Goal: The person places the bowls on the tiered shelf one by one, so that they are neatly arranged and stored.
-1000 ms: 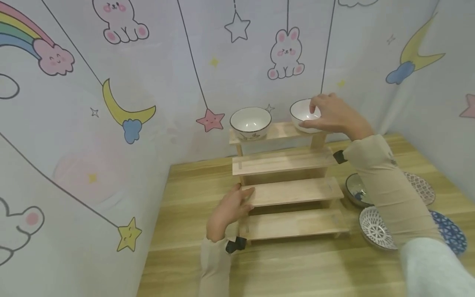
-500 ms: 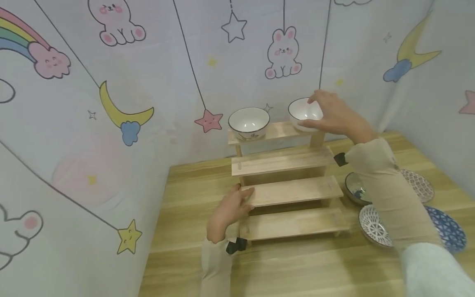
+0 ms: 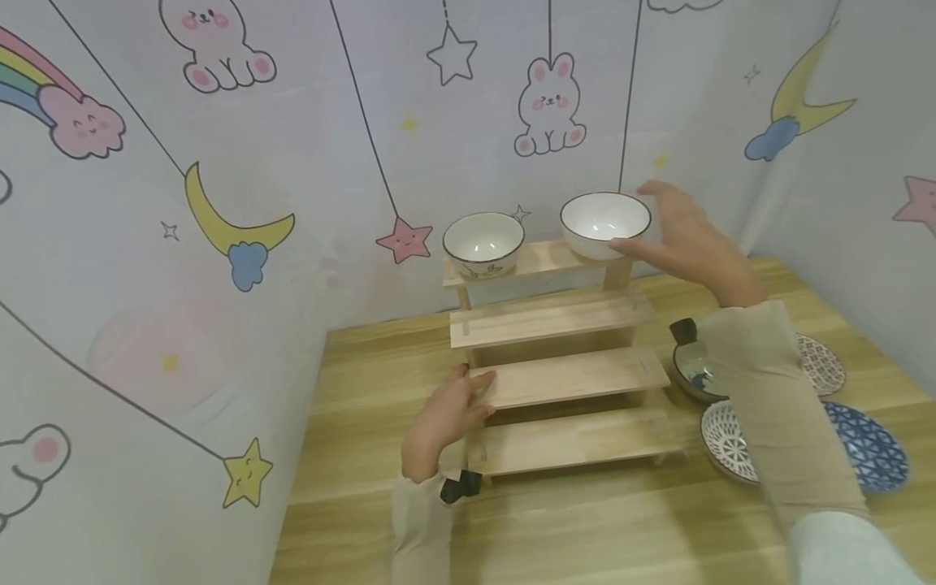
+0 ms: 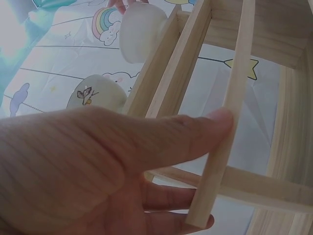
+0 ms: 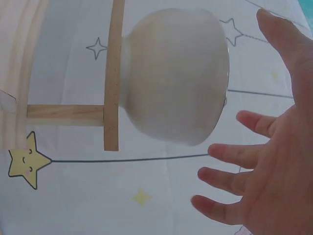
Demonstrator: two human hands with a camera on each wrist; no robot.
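A four-step wooden display rack [image 3: 570, 378] stands on the table, and my left hand [image 3: 444, 418] grips the left end of its second-lowest board. In the left wrist view the thumb lies on the board [image 4: 222, 142] and fingers reach round its other side. Two white bowls with dark rims sit upright on the top board: a left bowl [image 3: 483, 252] with a printed plant sprig, and a right bowl [image 3: 594, 242]. My right hand [image 3: 691, 240] is beside the right bowl with its fingers spread. In the right wrist view a gap shows between those fingers and the bowl [image 5: 176, 78].
Right of the rack lie a dark-rimmed bowl [image 3: 691, 374], a white-patterned dish [image 3: 724, 439], a blue-patterned plate [image 3: 870, 451] and a small-patterned plate [image 3: 822, 366], partly hidden by the right sleeve. A printed curtain [image 3: 329, 162] hangs behind the table [image 3: 585, 528].
My right hand has let go of the right bowl and moved right, away from its rim. The bowl stays on the top board. My left hand keeps its hold on the rack.
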